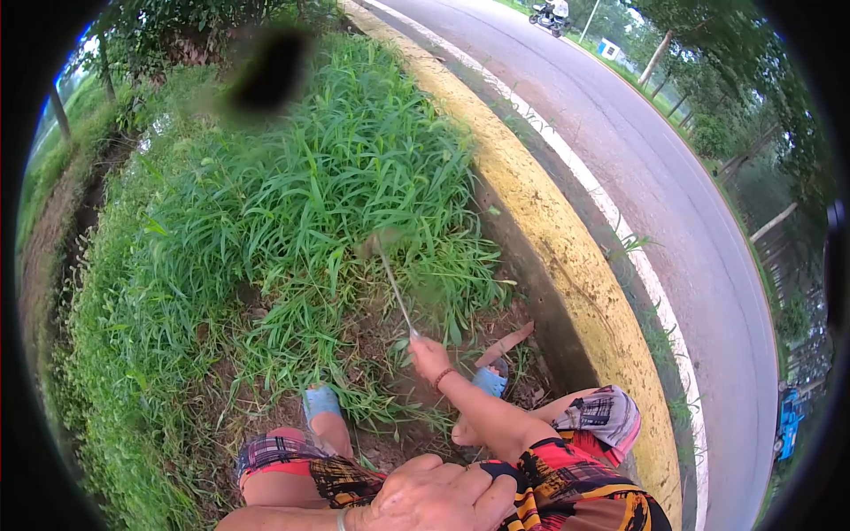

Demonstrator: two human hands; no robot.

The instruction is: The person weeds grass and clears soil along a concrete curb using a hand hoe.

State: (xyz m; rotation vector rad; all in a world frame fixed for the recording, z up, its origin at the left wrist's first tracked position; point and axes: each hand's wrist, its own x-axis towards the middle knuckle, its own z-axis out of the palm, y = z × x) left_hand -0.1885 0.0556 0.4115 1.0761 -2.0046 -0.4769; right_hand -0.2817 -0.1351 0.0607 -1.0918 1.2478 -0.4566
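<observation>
My right hand [428,358], with a red bracelet at the wrist, is closed round the lower end of a thin rod-like tool [396,288]. The tool reaches up into the green grass [354,177], and its far end is blurred. Near the bottom edge, my left hand [434,496] rests close to my body over the patterned clothing, its fingers bent together. Whether anything is under those fingers is hidden. Cut or flattened grass [354,380] lies on the soil around my feet in blue sandals [320,401].
A yellow concrete kerb [567,239] curves along the right side of the grass. Beyond it runs a paved road [655,177] with a white line. A motorcycle with a rider [551,18] is far up the road. At the right edge stands a blue vehicle [788,425].
</observation>
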